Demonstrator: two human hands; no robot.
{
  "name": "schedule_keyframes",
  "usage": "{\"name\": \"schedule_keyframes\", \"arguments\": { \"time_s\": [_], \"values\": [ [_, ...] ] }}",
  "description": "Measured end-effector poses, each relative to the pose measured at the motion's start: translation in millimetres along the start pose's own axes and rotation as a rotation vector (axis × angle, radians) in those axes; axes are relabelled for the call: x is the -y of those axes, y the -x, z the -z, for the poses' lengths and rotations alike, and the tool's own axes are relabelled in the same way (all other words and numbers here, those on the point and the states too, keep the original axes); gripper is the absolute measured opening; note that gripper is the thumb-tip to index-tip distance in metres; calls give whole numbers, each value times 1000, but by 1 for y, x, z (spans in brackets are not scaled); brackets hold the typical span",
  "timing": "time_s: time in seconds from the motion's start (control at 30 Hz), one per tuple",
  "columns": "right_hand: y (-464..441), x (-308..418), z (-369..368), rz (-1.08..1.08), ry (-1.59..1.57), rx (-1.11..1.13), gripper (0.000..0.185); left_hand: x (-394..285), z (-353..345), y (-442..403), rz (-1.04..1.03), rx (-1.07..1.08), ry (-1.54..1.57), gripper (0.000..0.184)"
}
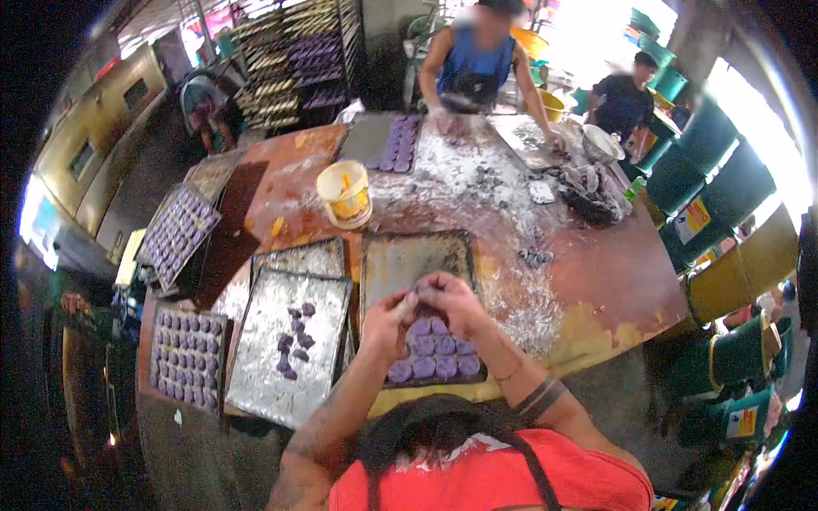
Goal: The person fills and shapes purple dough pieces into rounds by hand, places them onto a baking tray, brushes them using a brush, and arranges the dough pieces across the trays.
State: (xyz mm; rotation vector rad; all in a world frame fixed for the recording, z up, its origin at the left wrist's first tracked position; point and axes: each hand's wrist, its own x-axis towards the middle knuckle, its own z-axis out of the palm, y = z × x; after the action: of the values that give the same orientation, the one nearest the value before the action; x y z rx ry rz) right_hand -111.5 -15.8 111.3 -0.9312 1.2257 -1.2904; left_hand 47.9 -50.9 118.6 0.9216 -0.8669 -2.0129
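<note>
Both hands meet over a baking tray (pixel 381 255) at the table's near side. My left hand (pixel 389 317) and my right hand (pixel 452 300) are closed, fingertips together around a small piece of purple dough, mostly hidden by the fingers. Below them, rounds of purple dough (pixel 445 367) sit in rows on the tray's near half. The far half is bare metal with a brownish rim. To the left, a floured metal tray (pixel 256 358) holds several dark purple lumps of dough (pixel 296 341).
A yellow-and-white bucket (pixel 345 196) stands beyond the trays. Filled trays (pixel 189 358) lie at the left. Flour and dough scraps (pixel 535 255) cover the table's middle. A co-worker (pixel 477 68) works across the table; another person (pixel 626 98) is at the right.
</note>
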Motion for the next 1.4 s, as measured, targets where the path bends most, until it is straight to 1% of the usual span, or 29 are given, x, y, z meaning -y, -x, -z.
{"name": "schedule_keyframes", "arguments": {
  "time_s": [0.03,0.07,0.13,0.17,0.23,0.27,0.33,0.37,0.4,0.43,0.47,0.53,0.57,0.6,0.67,0.7,0.8,0.87,0.9,0.97,1.0,1.03,1.07,1.13,1.17,1.27,1.33,1.37,1.4],
  "values": [
    [-2,3,-7,5,-191,-38,24,-9,-3,-1,52,9,92,30],
    [-3,6,-14,8,-381,-80,22,-13,0,-9,-1,32,44,30],
    [6,22,-30,71,-378,-94,18,-17,10,-17,-107,87,-59,29],
    [10,30,-37,111,-382,-106,17,-15,10,-10,-224,40,-234,28],
    [11,48,-34,286,121,-217,14,-18,-11,7,-457,-47,-589,26],
    [11,52,-30,376,378,-266,13,-13,-13,6,-432,-49,-401,25],
    [8,47,-26,541,639,-250,19,-8,-15,2,-381,-53,-18,23],
    [9,41,-25,639,726,-210,22,-13,-9,-1,-207,-44,152,23],
    [11,36,-25,734,808,-171,26,-16,1,-9,-128,5,166,24],
    [14,36,-25,637,770,-83,31,-17,13,-18,-48,53,180,24],
    [15,38,-24,636,838,-69,33,-16,24,-22,28,101,198,25],
    [14,50,-24,640,973,-48,36,-28,23,-9,-21,60,75,27],
    [17,58,-30,629,878,-34,39,-31,17,-2,-45,89,14,27],
    [12,55,-28,656,862,63,40,-31,11,5,-64,120,-45,27],
    [-6,45,-21,713,823,258,42,-25,1,8,15,210,89,29],
    [-12,41,-21,702,757,248,42,-21,0,6,43,222,147,29],
    [-17,37,-16,767,859,274,37,1,10,1,109,240,279,25],
    [-15,15,-19,688,781,88,33,6,5,9,185,179,375,22],
    [-21,-19,-17,638,767,-19,33,28,29,-6,120,239,286,22],
    [-10,-18,-34,419,637,-13,39,22,35,-3,41,-27,193,17],
    [1,-4,-41,241,539,116,50,19,36,0,7,-160,143,14],
    [-1,-21,-43,128,331,47,46,16,35,4,-161,-313,59,19],
    [-5,-38,-43,17,124,-24,41,20,38,6,-234,-319,-235,23],
    [-13,-45,-38,-91,283,-11,33,28,42,13,-364,-314,-817,33],
    [-17,-49,-35,-146,361,-3,29,28,47,16,-108,-174,-880,58],
    [-36,-94,-29,-33,683,-16,27,78,81,2,-363,-391,-1074,72],
    [-50,-105,-28,39,1191,227,30,49,77,15,-222,-420,-899,81],
    [-53,-109,-26,76,1442,350,32,46,86,18,-230,-437,-936,77],
    [-48,-111,-25,194,1393,268,30,41,96,19,-242,-451,-974,73]
  ]
}}
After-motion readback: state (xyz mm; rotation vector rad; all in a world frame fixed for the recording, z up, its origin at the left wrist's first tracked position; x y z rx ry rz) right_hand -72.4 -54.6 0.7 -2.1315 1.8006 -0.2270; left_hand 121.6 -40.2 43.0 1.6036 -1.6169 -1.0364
